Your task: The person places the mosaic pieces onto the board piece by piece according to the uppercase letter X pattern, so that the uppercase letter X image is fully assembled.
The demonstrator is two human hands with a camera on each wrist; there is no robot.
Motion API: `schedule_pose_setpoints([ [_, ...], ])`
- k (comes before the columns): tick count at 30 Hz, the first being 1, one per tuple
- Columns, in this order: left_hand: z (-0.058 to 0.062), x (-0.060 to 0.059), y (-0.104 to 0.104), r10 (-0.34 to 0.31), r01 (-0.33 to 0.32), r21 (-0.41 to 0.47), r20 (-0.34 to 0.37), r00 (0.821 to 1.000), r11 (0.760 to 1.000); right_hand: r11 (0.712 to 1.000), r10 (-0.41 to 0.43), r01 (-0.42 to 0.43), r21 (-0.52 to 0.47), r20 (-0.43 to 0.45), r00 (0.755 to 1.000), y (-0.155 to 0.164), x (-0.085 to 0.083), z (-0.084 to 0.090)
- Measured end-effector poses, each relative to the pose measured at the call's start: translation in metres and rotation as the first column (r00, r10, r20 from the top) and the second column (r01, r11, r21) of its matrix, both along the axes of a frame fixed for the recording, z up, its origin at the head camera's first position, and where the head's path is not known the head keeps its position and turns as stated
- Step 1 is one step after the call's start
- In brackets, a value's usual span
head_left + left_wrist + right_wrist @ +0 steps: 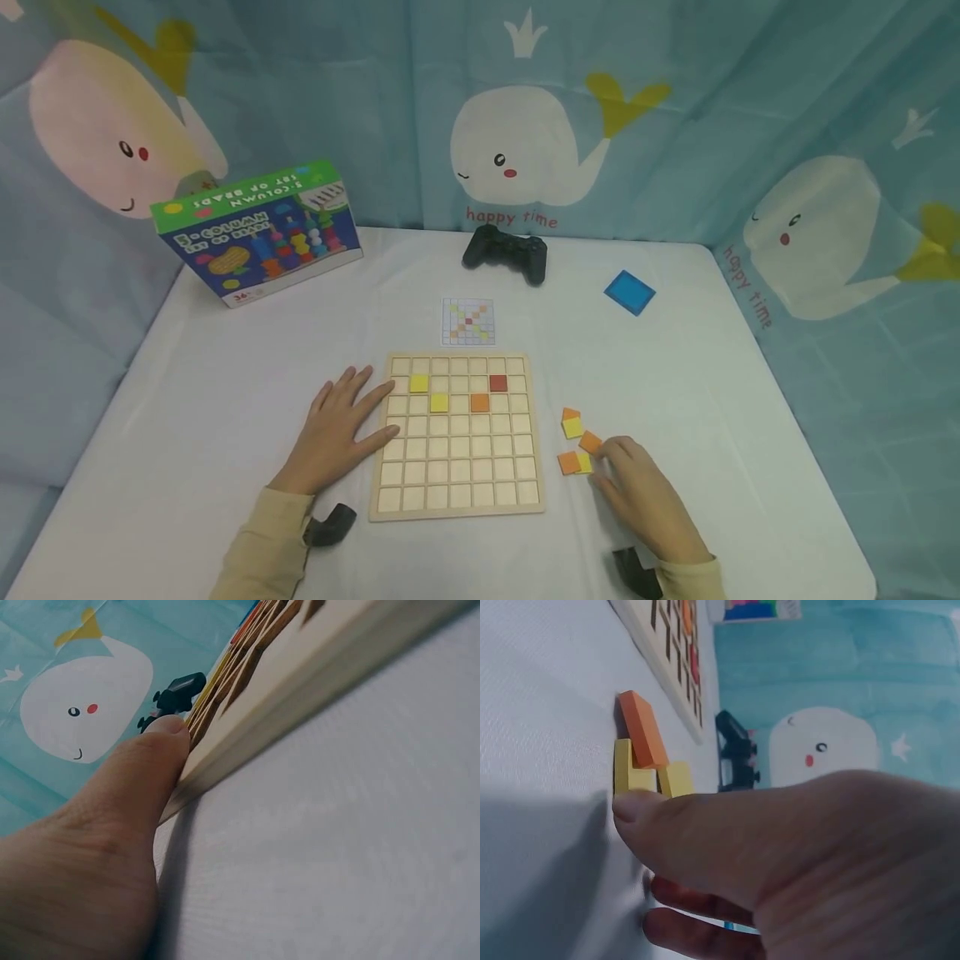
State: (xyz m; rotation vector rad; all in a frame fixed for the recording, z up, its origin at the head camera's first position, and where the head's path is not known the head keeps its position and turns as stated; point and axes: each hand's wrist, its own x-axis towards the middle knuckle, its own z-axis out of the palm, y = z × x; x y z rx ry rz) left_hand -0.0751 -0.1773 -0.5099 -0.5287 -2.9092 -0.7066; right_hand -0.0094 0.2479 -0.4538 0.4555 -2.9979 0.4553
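Observation:
A wooden grid board (450, 496) lies before me, with two yellow tiles (418, 383), an orange tile (480, 403) and a red tile (498, 383) in its upper cells. My left hand (337, 433) rests at the board's left edge, fingers spread; the left wrist view has its thumb (139, 769) against the board's side. Right of the board, my right hand (648, 496) reaches to a small group of loose orange tiles (568, 463) and yellow tiles (572, 427). Its fingertips are at an orange tile (591, 442); the thumb (682, 825) partly covers a yellow tile (624, 766) in the right wrist view.
Beyond the board lies a pattern card (468, 322) with coloured squares. Farther back are a black game controller (506, 254), a blue square tray-like piece (630, 292) and a bead-set box (262, 237). A whale-print curtain (517, 150) surrounds the white table (712, 358).

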Motion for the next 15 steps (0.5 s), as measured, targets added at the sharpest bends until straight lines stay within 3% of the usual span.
schedule_pose_setpoints([
  [10, -0.0013, -0.0006, 0.0001, 0.000, 0.000, -0.011, 0.001, 1.000, 1.000, 0.999, 0.039, -0.040, -0.015, -0.067, 0.997, -0.0068, -0.0007, -0.0066],
  [15, -0.0013, -0.0006, -0.0005, 0.002, -0.002, -0.013, -0.002, 1.000, 1.000, 0.999, 0.027, -0.028, -0.020, -0.037, 0.999, -0.0079, -0.0013, -0.0070],
])
